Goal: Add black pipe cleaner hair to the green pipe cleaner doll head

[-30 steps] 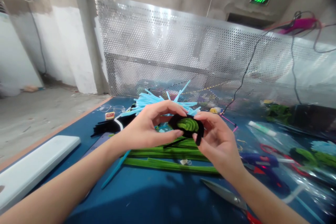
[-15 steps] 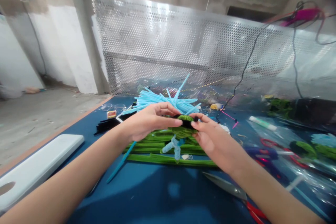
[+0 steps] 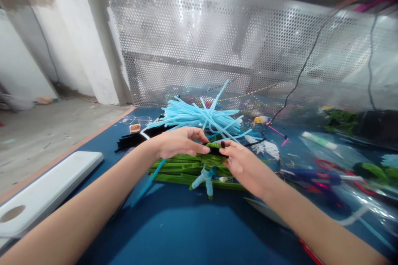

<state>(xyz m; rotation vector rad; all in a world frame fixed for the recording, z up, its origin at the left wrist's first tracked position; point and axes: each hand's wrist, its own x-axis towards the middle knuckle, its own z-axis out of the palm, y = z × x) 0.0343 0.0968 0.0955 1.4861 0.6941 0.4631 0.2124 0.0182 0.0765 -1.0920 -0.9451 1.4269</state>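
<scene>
Between my two hands is a small pipe-cleaner figure (image 3: 212,160), with a green head, a black band across it and light-blue legs tipped in green hanging down. My left hand (image 3: 183,141) pinches the left end of the black band between thumb and fingers. At the band's right end, my right hand (image 3: 240,158) grips in the same way, with a black tip poking up by its fingers. Green pipe cleaners (image 3: 174,169) lie in a bundle just beneath and behind the figure. A heap of light-blue pipe cleaners (image 3: 199,112) lies beyond my hands.
Black pipe cleaners (image 3: 127,143) and a small box (image 3: 134,128) lie at the left rear. A white board-like object (image 3: 59,186) rests along the left edge. Scissors (image 3: 264,211) lie under my right forearm, beside a glue gun (image 3: 317,177). A perforated metal panel (image 3: 192,41) stands behind.
The view has tilted down and shifted slightly left, so the scene sits differently. Both hands keep their pinch on the figure, whose legs now show a little more clearly.
</scene>
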